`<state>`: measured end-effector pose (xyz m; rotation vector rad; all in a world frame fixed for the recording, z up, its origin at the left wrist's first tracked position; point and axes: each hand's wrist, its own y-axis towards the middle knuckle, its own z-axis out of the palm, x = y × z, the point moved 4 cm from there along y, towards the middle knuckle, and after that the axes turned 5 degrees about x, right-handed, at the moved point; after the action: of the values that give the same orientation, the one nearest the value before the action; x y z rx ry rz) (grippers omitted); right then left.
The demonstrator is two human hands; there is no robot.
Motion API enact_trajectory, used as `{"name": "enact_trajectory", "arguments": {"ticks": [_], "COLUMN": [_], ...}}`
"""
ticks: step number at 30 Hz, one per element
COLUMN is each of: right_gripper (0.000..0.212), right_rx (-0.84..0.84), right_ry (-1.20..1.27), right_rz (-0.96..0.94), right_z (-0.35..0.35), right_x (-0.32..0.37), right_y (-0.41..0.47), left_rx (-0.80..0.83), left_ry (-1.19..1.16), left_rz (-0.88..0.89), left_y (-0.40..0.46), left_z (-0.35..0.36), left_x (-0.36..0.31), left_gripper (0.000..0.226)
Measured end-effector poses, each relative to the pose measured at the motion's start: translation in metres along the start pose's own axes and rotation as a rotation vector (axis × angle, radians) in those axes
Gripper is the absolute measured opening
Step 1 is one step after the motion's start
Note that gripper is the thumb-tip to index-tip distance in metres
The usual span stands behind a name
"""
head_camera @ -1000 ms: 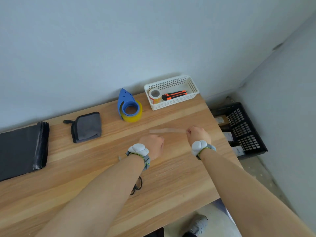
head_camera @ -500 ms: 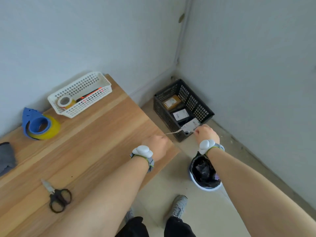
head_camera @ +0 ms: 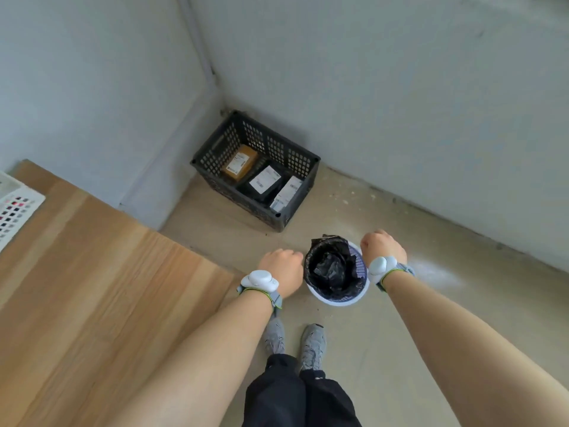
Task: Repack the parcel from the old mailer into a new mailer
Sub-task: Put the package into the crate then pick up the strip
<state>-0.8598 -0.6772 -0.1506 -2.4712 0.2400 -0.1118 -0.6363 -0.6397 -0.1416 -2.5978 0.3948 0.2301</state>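
Observation:
My left hand (head_camera: 281, 269) and my right hand (head_camera: 383, 246) hover on either side of a small white bin (head_camera: 338, 300) lined with a black bag on the floor. Both hands are curled with their backs to the camera, and I see nothing in them. No strip shows between them. A black crate (head_camera: 303, 151) in the room's corner holds three parcels: a brown one (head_camera: 240, 163), a black mailer with a white label (head_camera: 265, 179) and another labelled one (head_camera: 288, 191).
The wooden table (head_camera: 92, 272) fills the lower left, with a white basket's (head_camera: 12, 208) corner at the left edge. My shoes (head_camera: 312, 345) stand on the concrete floor just before the bin. Walls meet behind the crate.
My view swung from the table to the floor corner. Both hands carried a thin clear strip off the table edge to above the bin; the strip is no longer visible.

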Motion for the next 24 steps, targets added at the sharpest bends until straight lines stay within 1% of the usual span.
{"name": "enact_trajectory", "arguments": {"ticks": [3, 7, 10, 17, 20, 24], "right_gripper": [0.022, 0.029, 0.034, 0.029, 0.030, 0.025], "right_rx": [0.049, 0.178, 0.226, 0.271, 0.283, 0.266], "right_ry": [0.056, -0.017, -0.035, -0.032, -0.040, -0.032], "right_rz": [0.087, 0.161, 0.191, 0.225, 0.240, 0.238], "right_z": [0.040, 0.087, 0.114, 0.159, 0.174, 0.188], "right_x": [-0.028, -0.046, -0.056, -0.067, -0.066, -0.064], "right_y": [0.020, 0.035, 0.047, 0.077, 0.086, 0.094], "left_rx": [0.059, 0.135, 0.187, 0.234, 0.251, 0.257], "left_ry": [0.014, 0.011, 0.016, 0.023, 0.001, -0.028], "left_rz": [0.040, 0.059, 0.052, 0.018, -0.004, -0.022], "left_y": [0.028, 0.052, 0.064, 0.072, 0.072, 0.073], "left_z": [0.042, 0.088, 0.119, 0.168, 0.181, 0.190], "left_x": [-0.009, -0.008, -0.003, 0.009, 0.012, 0.015], "left_gripper": [0.023, 0.022, 0.023, 0.024, 0.024, 0.025]}}
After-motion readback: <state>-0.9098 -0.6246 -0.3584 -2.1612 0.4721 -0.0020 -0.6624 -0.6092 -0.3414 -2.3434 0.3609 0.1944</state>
